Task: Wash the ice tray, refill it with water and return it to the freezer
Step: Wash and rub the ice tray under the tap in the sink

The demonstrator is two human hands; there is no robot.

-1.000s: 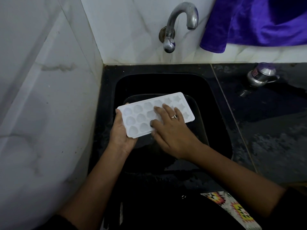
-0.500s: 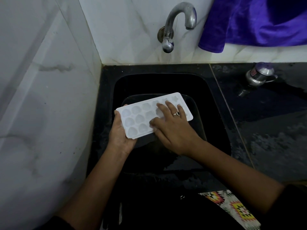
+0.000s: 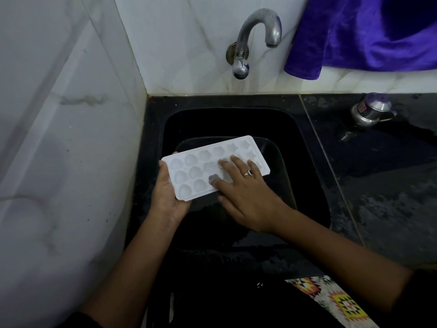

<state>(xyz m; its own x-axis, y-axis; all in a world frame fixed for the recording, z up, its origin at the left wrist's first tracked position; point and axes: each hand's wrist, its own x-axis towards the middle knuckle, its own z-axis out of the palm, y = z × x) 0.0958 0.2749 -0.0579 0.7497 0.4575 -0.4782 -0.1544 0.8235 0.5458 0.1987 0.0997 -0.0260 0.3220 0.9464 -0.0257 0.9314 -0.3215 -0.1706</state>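
Note:
A white ice tray with shaped cells is held level over the black sink. My left hand grips the tray's near left end from below, thumb on its edge. My right hand, a ring on one finger, lies flat on the tray's top with straight fingers spread over the middle cells. A metal tap on the back wall arches above the sink; no water runs from it.
A dark basin sits inside the sink under the tray. White marble walls close in at the left and behind. A purple cloth hangs at the upper right. A small steel pot stands on the wet black counter to the right.
My right hand's fingers have slid a little along the tray's cells. The tray and my left hand stay almost where they were.

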